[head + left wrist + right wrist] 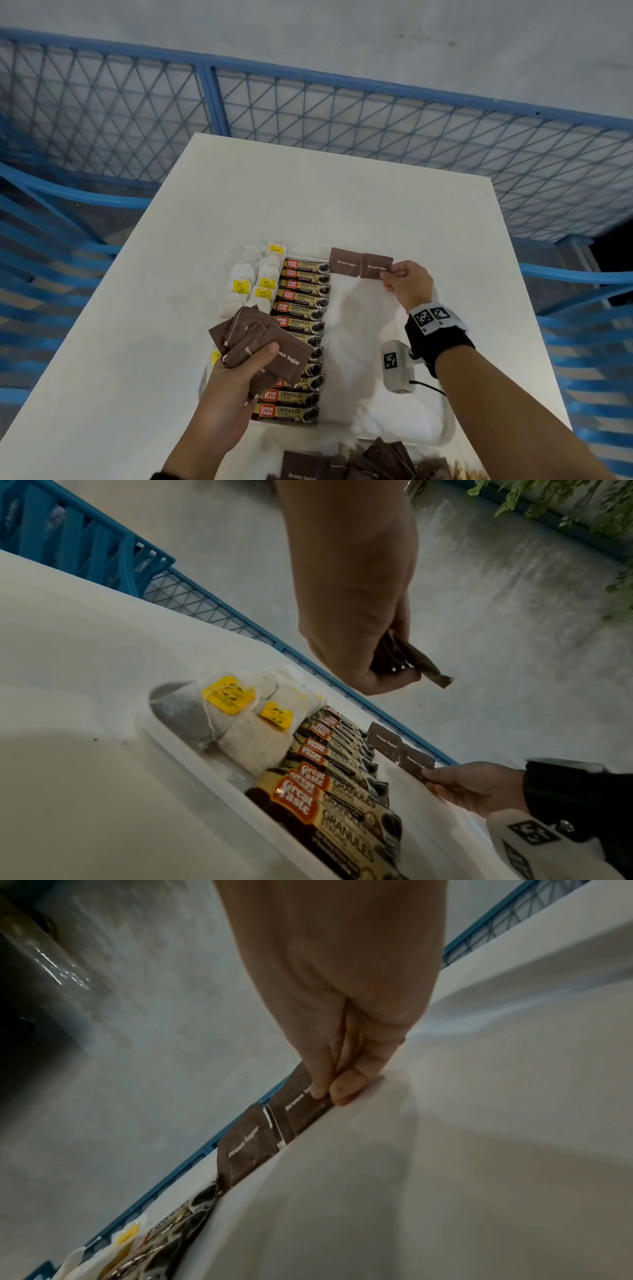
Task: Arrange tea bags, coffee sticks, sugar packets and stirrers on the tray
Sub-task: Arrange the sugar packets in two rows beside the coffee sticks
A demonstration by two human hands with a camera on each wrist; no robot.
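A white tray (448, 435) lies on the white table. Tea bags (255, 284) with yellow tags fill its left side, and a column of coffee sticks (301, 329) runs beside them. At the tray's far end lie two brown sugar packets side by side: one (345, 262) lies free, and my right hand (397, 279) pinches the right edge of the other (376, 266) between thumb and fingers. My left hand (250, 366) hovers over the coffee sticks and grips a fanned bunch of brown sugar packets (260, 346). No stirrers show.
More brown sugar packets (359, 462) lie in a heap at the table's near edge. A blue mesh railing (308, 113) stands behind the table, and blue crates (51, 274) flank it left and right. The tray's right part is bare.
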